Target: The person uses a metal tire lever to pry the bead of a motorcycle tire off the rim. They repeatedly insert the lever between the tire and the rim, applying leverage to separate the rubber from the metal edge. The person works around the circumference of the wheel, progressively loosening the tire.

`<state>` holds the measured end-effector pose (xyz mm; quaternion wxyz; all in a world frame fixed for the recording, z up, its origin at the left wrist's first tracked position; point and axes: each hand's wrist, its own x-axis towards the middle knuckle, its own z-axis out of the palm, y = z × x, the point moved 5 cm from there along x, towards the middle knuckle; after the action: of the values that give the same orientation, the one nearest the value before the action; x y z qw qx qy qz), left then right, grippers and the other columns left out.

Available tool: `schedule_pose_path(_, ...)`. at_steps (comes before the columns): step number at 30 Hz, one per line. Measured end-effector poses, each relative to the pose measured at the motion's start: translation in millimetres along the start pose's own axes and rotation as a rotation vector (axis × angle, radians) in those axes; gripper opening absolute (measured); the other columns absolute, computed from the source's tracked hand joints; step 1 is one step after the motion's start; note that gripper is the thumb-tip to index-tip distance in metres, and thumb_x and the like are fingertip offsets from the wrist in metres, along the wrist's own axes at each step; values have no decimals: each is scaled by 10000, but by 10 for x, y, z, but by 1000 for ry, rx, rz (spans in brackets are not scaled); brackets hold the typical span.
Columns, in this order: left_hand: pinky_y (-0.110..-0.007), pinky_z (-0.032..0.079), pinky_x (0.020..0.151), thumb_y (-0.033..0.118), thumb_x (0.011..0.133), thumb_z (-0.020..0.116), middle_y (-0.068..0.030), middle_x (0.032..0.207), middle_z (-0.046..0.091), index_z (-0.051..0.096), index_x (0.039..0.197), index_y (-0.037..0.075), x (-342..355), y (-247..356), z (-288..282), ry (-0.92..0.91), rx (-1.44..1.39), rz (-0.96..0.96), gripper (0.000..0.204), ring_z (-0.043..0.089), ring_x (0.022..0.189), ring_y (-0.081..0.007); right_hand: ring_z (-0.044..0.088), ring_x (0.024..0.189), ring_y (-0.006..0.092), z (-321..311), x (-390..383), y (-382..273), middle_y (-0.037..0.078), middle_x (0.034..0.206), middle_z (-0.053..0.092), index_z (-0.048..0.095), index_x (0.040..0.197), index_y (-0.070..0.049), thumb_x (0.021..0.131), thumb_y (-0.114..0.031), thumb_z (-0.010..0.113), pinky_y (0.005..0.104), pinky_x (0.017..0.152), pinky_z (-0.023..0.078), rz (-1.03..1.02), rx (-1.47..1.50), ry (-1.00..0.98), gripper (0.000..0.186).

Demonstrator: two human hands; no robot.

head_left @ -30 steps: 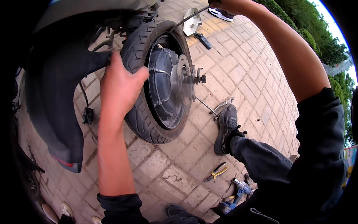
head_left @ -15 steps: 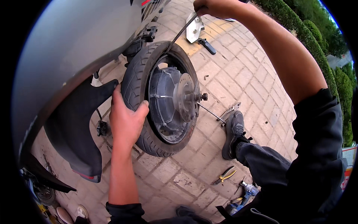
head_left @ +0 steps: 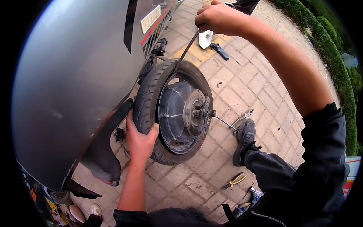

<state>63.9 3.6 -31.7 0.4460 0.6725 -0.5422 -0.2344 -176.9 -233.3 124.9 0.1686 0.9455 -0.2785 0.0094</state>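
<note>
A wheel with a black tyre (head_left: 145,102) stands on the paving, its grey hub motor (head_left: 174,109) and drilled brake disc (head_left: 193,115) facing right. My left hand (head_left: 141,142) is closed on the tyre's lower left part, thumb over the sidewall and fingers hidden behind the tread. Up at the far side, my right hand (head_left: 216,19) grips the upper end of a dark tyre lever (head_left: 187,49). The lever slants down to the tyre's top edge, where its tip goes in between tyre and rim. A thin metal rod (head_left: 227,124) sticks out beyond the axle.
Grey scooter bodywork (head_left: 83,83) looms close on the left, a black mudguard (head_left: 104,164) beneath it. Yellow-handled pliers (head_left: 234,181) and a blue power tool (head_left: 256,193) lie near my leg. My black shoe (head_left: 246,138) is right of the wheel. Another person's shoe (head_left: 96,209) shows lower left.
The view has shifted, so the wheel sits lower and farther right and more bodywork shows. Both hands keep their holds, and the lever still slants into the tyre's top edge.
</note>
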Motion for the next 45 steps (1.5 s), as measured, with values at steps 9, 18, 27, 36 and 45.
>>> schedule_pose_path(9, -304, 479, 853, 145, 677, 722, -139, 1073, 641, 548, 1168, -92, 19, -87, 65, -140, -388, -459, 572, 623, 932, -203, 592, 880, 268, -53, -129, -216, 59, 800, 607, 660, 801, -138, 800, -300, 636, 489, 724, 415, -93, -130, -108, 164)
schedule_pose_path(18, -321, 478, 881, 249, 708, 783, -159, 1111, 645, 542, 1200, -85, 53, -168, 16, -155, -320, -414, 642, 632, 969, -233, 575, 913, 272, -5, -216, -396, 82, 787, 609, 654, 693, -93, 733, -199, 636, 522, 804, 410, 37, -138, 101, 115)
schedule_pose_path(27, -332, 505, 819, 334, 610, 890, -174, 1019, 660, 556, 1102, -83, -332, -272, 52, 45, -151, -401, 726, 639, 905, -239, 611, 846, 291, -132, -202, -535, 106, 724, 645, 692, 684, -89, 746, -354, 694, 532, 800, 420, 99, -119, 59, 273)
schedule_pose_path(36, -327, 495, 826, 310, 658, 871, -131, 1053, 658, 569, 1149, -57, -394, -368, -7, -27, -257, -356, 683, 623, 914, -208, 615, 800, 292, -241, -259, -675, 110, 738, 638, 672, 709, -76, 735, -388, 707, 530, 789, 422, 113, -135, 112, 315)
schedule_pose_path(45, -364, 453, 933, 405, 578, 880, -173, 1170, 612, 513, 1231, -35, -873, -494, -480, -170, -167, -234, 868, 585, 1086, -257, 485, 877, 165, -975, -711, -1712, 3, 734, 504, 599, 708, -109, 727, -246, 621, 329, 917, 297, 9, -383, 342, 140)
